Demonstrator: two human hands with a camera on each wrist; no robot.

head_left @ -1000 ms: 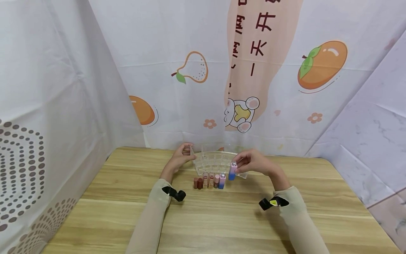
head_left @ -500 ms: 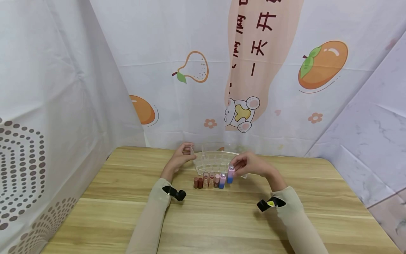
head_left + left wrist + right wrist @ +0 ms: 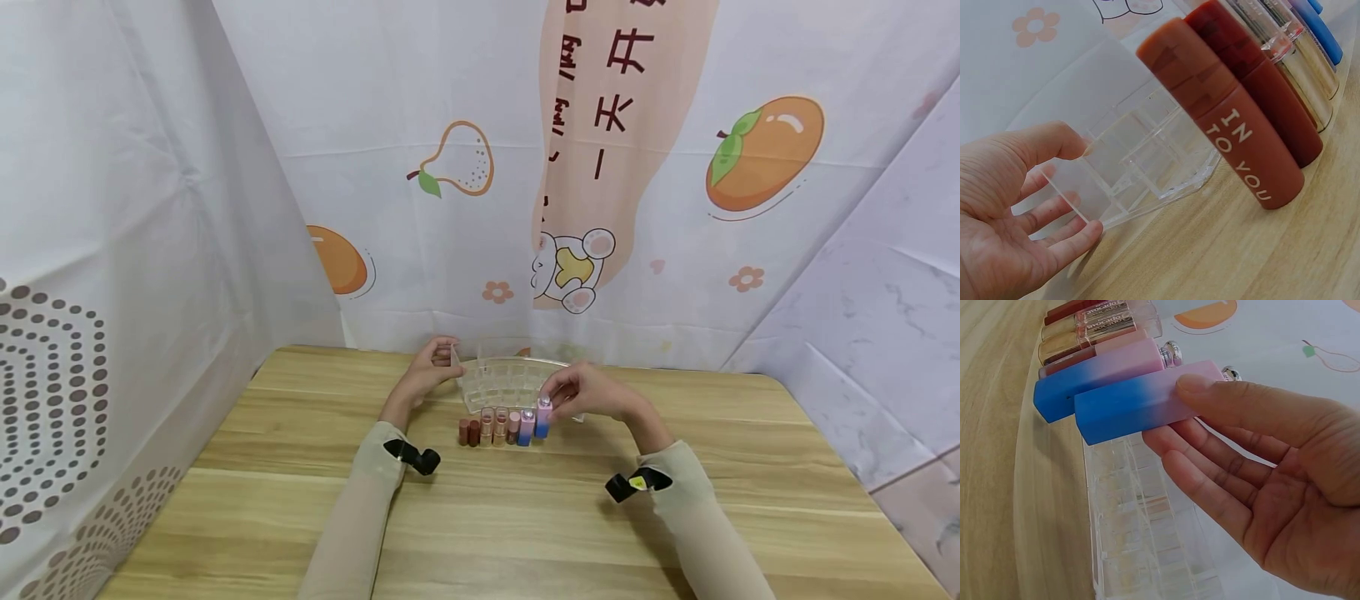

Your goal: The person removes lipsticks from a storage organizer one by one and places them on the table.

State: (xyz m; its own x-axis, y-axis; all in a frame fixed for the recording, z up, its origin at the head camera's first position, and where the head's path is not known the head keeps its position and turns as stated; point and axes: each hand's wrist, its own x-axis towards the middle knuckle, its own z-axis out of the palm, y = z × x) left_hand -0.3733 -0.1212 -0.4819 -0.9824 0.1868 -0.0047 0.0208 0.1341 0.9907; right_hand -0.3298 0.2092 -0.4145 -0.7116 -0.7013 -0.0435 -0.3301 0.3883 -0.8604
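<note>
My left hand (image 3: 427, 377) grips the left side wall of a clear, curved, compartmented lipstick organizer (image 3: 501, 382), the thumb over its edge and the fingers on the outside. My right hand (image 3: 597, 392) pinches a square pink-to-blue lipstick tube (image 3: 1141, 400) between thumb and fingers, upright in the head view. Right beside it stands a matching pink-blue tube (image 3: 1100, 372). That one ends a row in front of the organizer: a brown lip gloss (image 3: 1225, 119) lettered "IN TO YOU", a dark red tube (image 3: 1260, 78), two clear-and-gold tubes (image 3: 493, 427) and a small pink-capped tube (image 3: 513, 427).
Everything stands on a wood-grain table (image 3: 480, 517), near its back edge. Behind hangs a white curtain (image 3: 405, 250) printed with fruit and flowers. Black wrist cameras (image 3: 626, 485) are strapped over both sleeves.
My right hand has moved left and a little toward me, bringing the pink-blue lipstick tube down next to the end of the row. My left hand has kept its place on the organizer.
</note>
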